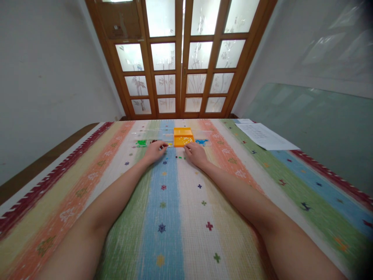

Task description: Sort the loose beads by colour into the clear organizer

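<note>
My left hand is over the front of a clear plastic case, its fingertips curled together. Whatever is in the pinch is too small to make out. Green bits, dark red bits and a few yellow bits lie in that case around the hand. At the front right corner of an open orange box, my right hand has its fingers bent together; what they hold, if anything, is hidden. Small white pieces are scattered in the box. Blue bits lie just to its right.
A few tiny coloured pieces lie on the striped tablecloth between my hands. Printed sheets of paper rest at the right edge. Behind the table stand wood-framed glass doors, with walls on both sides.
</note>
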{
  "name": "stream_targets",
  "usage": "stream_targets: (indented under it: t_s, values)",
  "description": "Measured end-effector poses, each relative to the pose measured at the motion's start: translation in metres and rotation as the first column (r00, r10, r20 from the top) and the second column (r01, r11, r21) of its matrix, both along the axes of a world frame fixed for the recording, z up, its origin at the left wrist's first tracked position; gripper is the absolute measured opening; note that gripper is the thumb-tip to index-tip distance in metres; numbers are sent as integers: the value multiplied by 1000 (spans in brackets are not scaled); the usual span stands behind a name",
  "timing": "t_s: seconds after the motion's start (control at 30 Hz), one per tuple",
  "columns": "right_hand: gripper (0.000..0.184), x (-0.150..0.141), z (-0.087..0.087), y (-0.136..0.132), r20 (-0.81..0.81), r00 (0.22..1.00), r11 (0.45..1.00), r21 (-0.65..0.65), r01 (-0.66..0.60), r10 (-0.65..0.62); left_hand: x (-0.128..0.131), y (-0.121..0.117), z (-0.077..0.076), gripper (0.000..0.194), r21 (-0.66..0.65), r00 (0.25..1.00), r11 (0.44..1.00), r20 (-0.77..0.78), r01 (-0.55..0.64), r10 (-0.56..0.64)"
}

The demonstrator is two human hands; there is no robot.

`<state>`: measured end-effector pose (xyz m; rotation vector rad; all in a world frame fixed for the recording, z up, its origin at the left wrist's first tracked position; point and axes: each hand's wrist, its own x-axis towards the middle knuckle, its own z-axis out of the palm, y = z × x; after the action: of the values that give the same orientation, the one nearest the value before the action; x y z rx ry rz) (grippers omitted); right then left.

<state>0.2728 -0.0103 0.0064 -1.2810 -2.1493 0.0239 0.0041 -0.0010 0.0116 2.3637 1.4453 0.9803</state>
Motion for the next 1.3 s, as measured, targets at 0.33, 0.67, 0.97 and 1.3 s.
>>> stream_targets:
  t_s: [0.33, 0.67, 0.97, 1.3]
  values:
    - [25, 3, -6, 10, -98, 991, 995, -40, 92, -96, 49, -36, 7, 27, 6, 880, 929, -322, 371, -350]
    - [26, 2, -10, 13, -105, 991, 996, -16, 85, -86, 62, -34, -2, 23, 35, 938, 976, -284, 217, -199]
    - [25, 0, -9, 10, -85, 996, 1000, -12, -12, 11, 53, -26, -3, 15, 10, 972, 981, -138, 194, -191]
    - [22, -1, -4, 1, 29, 971, 971, -34, -237, 238, 9, 3, -1, 15, -107, 942, 986, 299, -125, 152]
